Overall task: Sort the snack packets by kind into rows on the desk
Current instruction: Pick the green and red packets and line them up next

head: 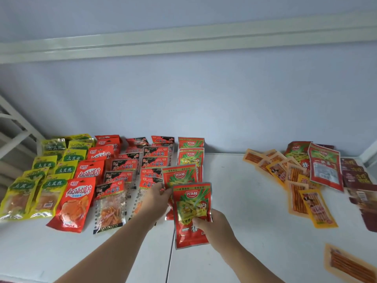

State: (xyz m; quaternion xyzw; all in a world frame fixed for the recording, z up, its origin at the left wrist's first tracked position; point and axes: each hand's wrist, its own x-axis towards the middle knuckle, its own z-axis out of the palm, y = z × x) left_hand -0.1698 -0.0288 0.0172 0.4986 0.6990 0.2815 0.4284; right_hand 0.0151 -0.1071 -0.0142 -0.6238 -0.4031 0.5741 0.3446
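A glossy red-and-green foil snack packet [191, 209] is held just above the white table [234, 201], its long axis pointing away from the person, at the near end of the matching row [190, 154]. The right hand [214, 223] is nearer, its grip pinching the packet's lower right edge. The left hand [158, 198] pinches a second matching packet [179, 175], partly overlapped, just behind.

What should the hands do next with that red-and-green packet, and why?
Probably lay the packet in the right hand down just in front of the last packet, which the left hand holds, since it matches that red-green row.
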